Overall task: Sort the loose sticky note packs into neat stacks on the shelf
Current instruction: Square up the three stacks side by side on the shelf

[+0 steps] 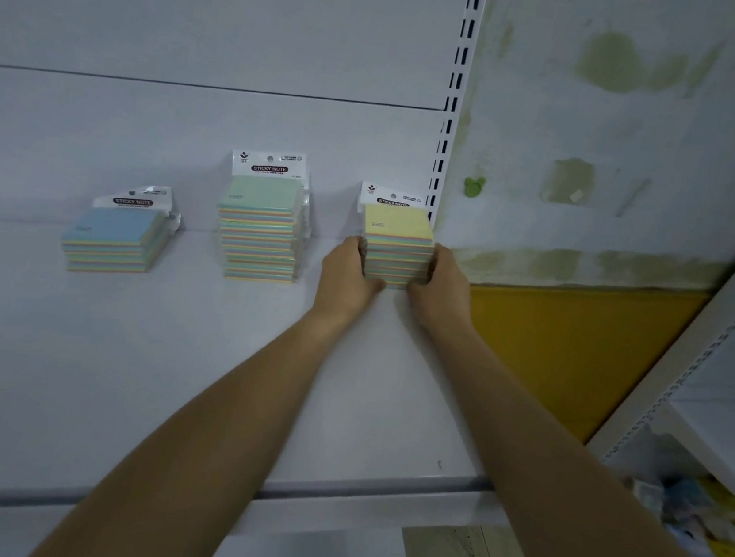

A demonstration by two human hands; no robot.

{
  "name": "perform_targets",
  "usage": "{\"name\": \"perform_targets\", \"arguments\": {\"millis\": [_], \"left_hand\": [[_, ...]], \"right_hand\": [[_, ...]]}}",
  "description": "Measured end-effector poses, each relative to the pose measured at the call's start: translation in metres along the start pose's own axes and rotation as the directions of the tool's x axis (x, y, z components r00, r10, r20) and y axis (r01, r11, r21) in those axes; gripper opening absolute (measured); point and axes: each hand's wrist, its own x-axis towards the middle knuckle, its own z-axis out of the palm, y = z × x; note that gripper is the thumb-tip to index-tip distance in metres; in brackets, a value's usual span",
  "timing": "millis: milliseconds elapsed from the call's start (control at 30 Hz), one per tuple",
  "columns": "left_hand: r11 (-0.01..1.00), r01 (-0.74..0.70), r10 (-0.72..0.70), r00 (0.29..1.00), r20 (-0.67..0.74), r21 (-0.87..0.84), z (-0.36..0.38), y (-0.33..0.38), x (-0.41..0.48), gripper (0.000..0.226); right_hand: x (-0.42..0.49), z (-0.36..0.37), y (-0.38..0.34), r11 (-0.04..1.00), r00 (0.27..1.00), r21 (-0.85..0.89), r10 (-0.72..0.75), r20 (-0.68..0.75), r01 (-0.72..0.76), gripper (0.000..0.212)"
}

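Observation:
Three stacks of sticky note packs stand along the back of the white shelf (160, 368). A low, blue-topped stack (113, 242) sits at the left, slightly skewed. In the middle rises a tall, green-topped stack (260, 230). The yellow-topped stack (397, 240) is at the right end, close to the slotted upright. My left hand (347, 276) presses its left side and my right hand (438, 287) its right side, so both hands clasp this stack between them. Its lower packs are partly hidden by my fingers.
A slotted white upright (453, 103) marks the shelf's right end. Beyond it are a stained wall (630, 125) and a yellow panel (570, 349). Another white shelving unit (719, 414) stands at the right, with blurred colourful items (706, 519) on a lower level.

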Motion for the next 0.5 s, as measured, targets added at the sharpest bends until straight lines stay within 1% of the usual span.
{"name": "perform_targets", "arguments": {"millis": [133, 267, 367, 500], "left_hand": [[1.000, 0.009, -0.009, 1.000, -0.004, -0.012, -0.0003, 0.0002, -0.0013, 0.043], [1.000, 0.004, -0.004, 1.000, 0.022, -0.017, -0.0010, -0.0021, 0.0003, 0.033], [1.000, -0.006, 0.006, 1.000, 0.022, 0.005, -0.0006, -0.0051, 0.0031, 0.034], [0.999, 0.017, -0.017, 1.000, -0.002, -0.035, 0.0015, -0.0050, 0.0043, 0.016]], "right_hand": [[-0.0003, 0.0008, -0.0015, 1.000, 1.000, 0.018, -0.010, -0.002, 0.010, 0.041], [-0.0008, 0.0003, 0.0000, 0.998, 0.999, 0.055, -0.038, -0.012, 0.038, 0.037], [0.0000, -0.0002, 0.0012, 0.998, 0.999, 0.053, -0.041, -0.035, 0.043, 0.035], [-0.0024, -0.0003, -0.0001, 0.994, 0.999, 0.103, -0.028, -0.047, 0.032, 0.031]]}}
